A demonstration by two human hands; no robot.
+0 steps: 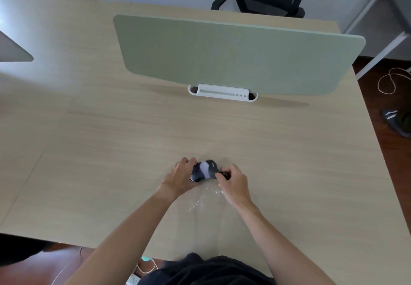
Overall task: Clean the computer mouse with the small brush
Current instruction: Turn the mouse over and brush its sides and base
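Mouse (203, 171) — dark, glossy, a pale glare across its back — sat gripped in the left hand (181, 177); the right hand (233, 184) pinched the small brush (224, 174) against it.

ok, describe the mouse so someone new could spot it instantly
Start at the green divider panel standing across the wooden desk, then come straight toward the near edge to the two hands. The mouse is the dark, rounded thing with a pale patch, held in the left hand.

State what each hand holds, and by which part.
The left hand grips the computer mouse by its left side. The right hand pinches a small brush by its dark handle.
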